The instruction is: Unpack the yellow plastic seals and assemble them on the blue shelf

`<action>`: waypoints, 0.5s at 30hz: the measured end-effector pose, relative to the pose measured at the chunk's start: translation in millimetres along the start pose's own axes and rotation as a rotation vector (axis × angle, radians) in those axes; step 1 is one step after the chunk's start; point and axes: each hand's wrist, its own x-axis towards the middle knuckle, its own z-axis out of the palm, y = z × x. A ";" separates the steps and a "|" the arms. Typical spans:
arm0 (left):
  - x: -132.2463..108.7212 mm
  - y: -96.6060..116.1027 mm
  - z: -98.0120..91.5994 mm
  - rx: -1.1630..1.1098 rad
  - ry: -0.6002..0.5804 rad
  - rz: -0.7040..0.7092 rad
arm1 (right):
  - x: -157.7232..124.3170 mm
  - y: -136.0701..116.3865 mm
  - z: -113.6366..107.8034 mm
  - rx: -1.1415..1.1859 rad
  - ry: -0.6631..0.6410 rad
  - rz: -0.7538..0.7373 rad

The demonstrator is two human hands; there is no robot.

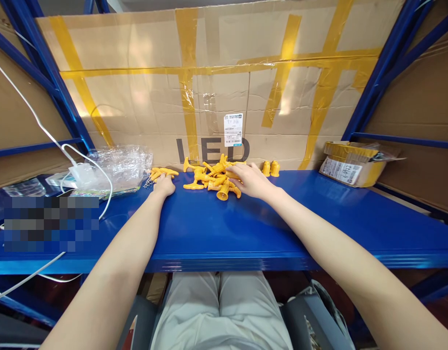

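Observation:
A loose pile of yellow plastic parts (195, 185) lies on the blue shelf, some T-shaped. One bell-shaped yellow piece (223, 193) points its round opening towards me. My right hand (253, 181) reaches into the pile's right side, its bent fingers and thumb closed about a yellow part partly hidden by them. My left hand (164, 186) rests at a smaller group of yellow handles (161, 171) with coiled metal ends, like corkscrews; its fingers are mostly hidden. Two yellow bell-shaped caps (270, 168) stand upright to the right, behind my right hand.
Clear plastic bags (117, 167) and a white charger (83, 176) with its cable lie at the left. A small opened carton (349, 165) sits at the right. A large taped cardboard sheet (151, 107) closes the back, between blue rack posts (379, 73).

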 end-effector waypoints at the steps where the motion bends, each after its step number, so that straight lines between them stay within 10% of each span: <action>1: 0.7 -1.1 0.3 -0.004 0.010 -0.007 | -0.1 -0.2 -0.3 0.003 -0.001 -0.001; 15: -1.3 2.2 -5.8 0.023 0.129 -0.129 | -0.3 -2.2 -1.6 0.006 -0.020 0.000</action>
